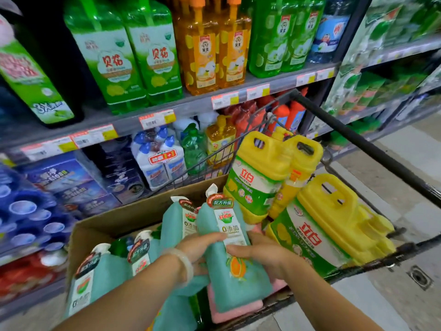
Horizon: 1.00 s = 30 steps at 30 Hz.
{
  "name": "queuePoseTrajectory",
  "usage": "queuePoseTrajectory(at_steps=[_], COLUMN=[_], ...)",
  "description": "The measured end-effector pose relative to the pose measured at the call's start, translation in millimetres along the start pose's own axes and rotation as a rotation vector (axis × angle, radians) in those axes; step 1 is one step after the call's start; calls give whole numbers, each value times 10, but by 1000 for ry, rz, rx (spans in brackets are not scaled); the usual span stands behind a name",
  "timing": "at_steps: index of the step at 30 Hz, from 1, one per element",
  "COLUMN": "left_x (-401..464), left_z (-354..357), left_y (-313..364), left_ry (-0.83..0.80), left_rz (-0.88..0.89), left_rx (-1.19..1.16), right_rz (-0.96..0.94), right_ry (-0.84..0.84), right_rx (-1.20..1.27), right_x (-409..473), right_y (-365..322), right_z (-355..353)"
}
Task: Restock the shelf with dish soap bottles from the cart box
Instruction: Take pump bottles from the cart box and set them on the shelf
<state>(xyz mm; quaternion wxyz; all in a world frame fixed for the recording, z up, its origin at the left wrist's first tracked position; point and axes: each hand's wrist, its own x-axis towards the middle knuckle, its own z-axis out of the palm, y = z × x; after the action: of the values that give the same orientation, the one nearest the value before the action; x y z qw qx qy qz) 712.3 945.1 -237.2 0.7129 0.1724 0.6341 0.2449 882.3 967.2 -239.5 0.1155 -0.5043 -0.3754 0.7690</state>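
Observation:
A brown cardboard box (133, 218) sits in the wire cart and holds several teal dish soap bottles with white pump tops. One teal bottle (229, 275), with an orange fruit on its label, is raised above the others. My left hand (198, 247) grips its left side, a pale bangle on the wrist. My right hand (260, 254) holds its right side, fingers curled across the front. Another teal bottle (177, 218) stands just behind, and two more (95, 275) lean at the box's near left. The grey shelf (191, 105) runs above and to the left.
Big yellow-capped jugs (260, 177) fill the cart's right half. The cart's black handle bar (358, 139) slants across at right. The upper shelf holds green (112, 60) and orange (207, 51) bottles; white and blue ones (160, 158) stand below. A floor drain (420, 277) is at right.

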Motion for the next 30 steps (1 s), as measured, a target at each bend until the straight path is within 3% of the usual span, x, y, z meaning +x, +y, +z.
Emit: queuePoseTrajectory(at_steps=[5, 8, 16, 19, 25, 30], left_x=[-77, -111, -584, -997, -2055, -3001], left_z=[-27, -24, -396, -807, -2007, -3138], left_y=[-43, -39, -67, -109, -546, -1129], left_ry=[-109, -82, -37, -48, 37, 293], left_rz=[18, 60, 394, 522, 683, 774], left_rx=[69, 67, -89, -141, -186, -272], right_rz=[7, -31, -346, -425, -416, -479], right_ry=[-60, -43, 41, 11, -328, -472], right_rx=[18, 61, 7, -24, -176, -237], right_x=[-7, -64, -376, -465, -517, -497], right_y=[-32, -21, -229, -382, -436, -323], right_z=[-9, 13, 584, 1091, 2609, 4203])
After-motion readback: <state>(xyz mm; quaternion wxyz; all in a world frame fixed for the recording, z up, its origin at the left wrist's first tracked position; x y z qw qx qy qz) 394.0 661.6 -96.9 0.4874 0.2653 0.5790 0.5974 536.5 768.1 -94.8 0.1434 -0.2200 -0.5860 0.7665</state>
